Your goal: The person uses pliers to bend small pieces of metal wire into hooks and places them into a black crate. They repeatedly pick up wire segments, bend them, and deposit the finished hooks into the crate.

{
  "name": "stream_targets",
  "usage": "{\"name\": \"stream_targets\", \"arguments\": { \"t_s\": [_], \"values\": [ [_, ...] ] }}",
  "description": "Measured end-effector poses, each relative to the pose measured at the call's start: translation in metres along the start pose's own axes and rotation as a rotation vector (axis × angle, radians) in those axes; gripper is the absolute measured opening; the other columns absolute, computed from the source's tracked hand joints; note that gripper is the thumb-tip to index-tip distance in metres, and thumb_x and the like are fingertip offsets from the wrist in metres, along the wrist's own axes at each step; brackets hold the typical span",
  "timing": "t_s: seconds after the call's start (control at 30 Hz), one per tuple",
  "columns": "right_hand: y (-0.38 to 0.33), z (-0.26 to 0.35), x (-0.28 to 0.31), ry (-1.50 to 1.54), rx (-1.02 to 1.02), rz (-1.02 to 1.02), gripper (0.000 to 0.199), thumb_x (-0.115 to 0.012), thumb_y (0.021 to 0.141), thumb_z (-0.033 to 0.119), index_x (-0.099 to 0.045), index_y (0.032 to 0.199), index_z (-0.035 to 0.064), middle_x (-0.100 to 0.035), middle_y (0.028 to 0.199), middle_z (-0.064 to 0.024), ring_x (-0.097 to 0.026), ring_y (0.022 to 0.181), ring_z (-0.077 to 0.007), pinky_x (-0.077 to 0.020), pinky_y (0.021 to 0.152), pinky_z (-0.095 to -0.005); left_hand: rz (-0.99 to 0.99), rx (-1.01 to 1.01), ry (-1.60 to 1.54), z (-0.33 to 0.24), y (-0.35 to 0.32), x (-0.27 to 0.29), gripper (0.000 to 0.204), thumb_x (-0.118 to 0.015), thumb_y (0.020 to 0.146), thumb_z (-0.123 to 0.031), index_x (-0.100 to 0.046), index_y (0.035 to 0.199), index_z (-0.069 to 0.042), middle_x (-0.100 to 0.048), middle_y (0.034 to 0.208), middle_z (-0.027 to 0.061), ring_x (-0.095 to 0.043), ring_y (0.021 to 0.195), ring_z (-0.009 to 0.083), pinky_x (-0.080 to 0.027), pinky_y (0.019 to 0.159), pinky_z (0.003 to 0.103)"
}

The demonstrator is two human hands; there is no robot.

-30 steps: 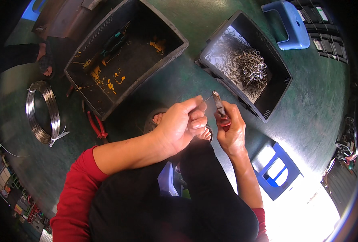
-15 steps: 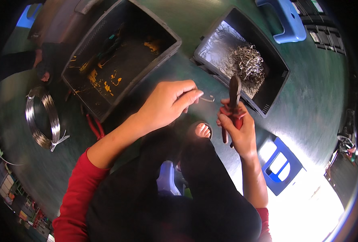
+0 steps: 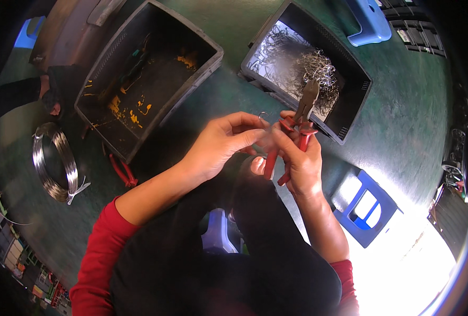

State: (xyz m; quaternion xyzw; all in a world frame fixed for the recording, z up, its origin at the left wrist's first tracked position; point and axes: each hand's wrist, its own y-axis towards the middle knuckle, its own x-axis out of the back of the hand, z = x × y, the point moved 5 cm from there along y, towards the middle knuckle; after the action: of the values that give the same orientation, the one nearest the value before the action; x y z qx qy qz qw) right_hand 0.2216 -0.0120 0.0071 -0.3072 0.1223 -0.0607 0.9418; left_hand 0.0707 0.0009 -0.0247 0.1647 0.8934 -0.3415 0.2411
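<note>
My left hand (image 3: 221, 141) pinches a small bent piece of wire (image 3: 264, 114), its curved end showing above the fingertips. Close beside it, my right hand (image 3: 303, 167) is wrapped round red-handled pliers (image 3: 307, 99), whose dark jaws point up and away from me. The handles are spread slightly apart. The two hands' fingertips nearly meet, and the spot between them is blurred, so whether they touch cannot be told. Beyond the pliers, a heap of bent wire pieces (image 3: 318, 72) lies in a dark crate (image 3: 358, 97).
A larger black crate (image 3: 205, 68) with yellow stains stands at the far left. Left of it lie a wire coil (image 3: 40, 160) and another red-handled tool (image 3: 120, 171). Blue stools (image 3: 368, 23) (image 3: 340, 215) stand at the right. Another person's hand (image 3: 55, 109) shows at the left edge.
My right hand has moved left with the pliers, turning them, and its fingers have come up to my left hand. The bent wire piece now points upward instead of right.
</note>
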Motion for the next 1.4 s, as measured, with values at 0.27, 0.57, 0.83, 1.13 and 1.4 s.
{"name": "stream_targets", "arguments": {
  "t_s": [0.27,0.57,0.83,1.13,1.4],
  "values": [
    [-0.008,0.004,0.006,-0.395,-0.066,0.161,0.036,-0.063,0.096,0.015,-0.052,0.126,-0.0025,-0.064,0.097,-0.0078,-0.063,0.081,-0.0114,-0.0507,0.073,-0.0264,-0.044,-0.062,0.127,-0.018,0.004,0.020,0.021,-0.065,0.096,-0.021,-0.063,0.108,-0.003,-0.068,0.093,0.0062,-0.065,0.076,0.0104,-0.048,0.062,0.021],
    [-0.020,0.004,0.009,-0.820,0.126,0.313,0.037,-0.067,0.092,0.014,-0.056,0.124,0.0003,-0.070,0.097,-0.0119,-0.068,0.092,-0.0234,-0.0506,0.085,-0.0339,-0.042,-0.121,0.350,-0.035,-0.001,0.032,0.019,-0.059,0.098,-0.013,-0.067,0.107,0.002,-0.061,0.079,0.0009,-0.057,0.068,0.0060,-0.046,0.062,0.022],
    [-0.021,0.007,0.004,-0.934,0.186,0.305,0.033,-0.065,0.094,0.013,-0.055,0.123,-0.0014,-0.070,0.099,-0.0138,-0.068,0.093,-0.0217,-0.0502,0.087,-0.0327,-0.142,-0.347,0.700,-0.042,-0.008,0.027,0.015,-0.061,0.095,-0.006,-0.068,0.105,0.003,-0.064,0.083,0.0011,-0.056,0.068,0.0057,-0.045,0.061,0.022],
    [-0.023,0.008,0.005,-0.993,0.203,0.240,0.028,-0.064,0.093,0.009,-0.056,0.118,-0.0002,-0.068,0.092,-0.0143,-0.066,0.085,-0.0245,-0.0504,0.082,-0.0344,-0.154,-0.190,0.663,-0.041,-0.014,0.032,0.028,-0.052,0.103,-0.021,-0.067,0.098,0.002,-0.057,0.074,-0.0002,-0.051,0.064,0.0053,-0.042,0.060,0.022],
    [-0.026,0.005,0.003,-0.935,0.158,0.254,0.026,-0.064,0.094,0.011,-0.056,0.116,0.0001,-0.067,0.091,-0.0148,-0.066,0.083,-0.0257,-0.0510,0.079,-0.0352,0.081,0.020,0.439,-0.029,-0.016,0.026,0.034,-0.052,0.102,-0.028,-0.064,0.085,-0.001,-0.048,0.066,-0.0039,-0.044,0.060,0.0036,-0.036,0.056,0.022]
  ]
}}
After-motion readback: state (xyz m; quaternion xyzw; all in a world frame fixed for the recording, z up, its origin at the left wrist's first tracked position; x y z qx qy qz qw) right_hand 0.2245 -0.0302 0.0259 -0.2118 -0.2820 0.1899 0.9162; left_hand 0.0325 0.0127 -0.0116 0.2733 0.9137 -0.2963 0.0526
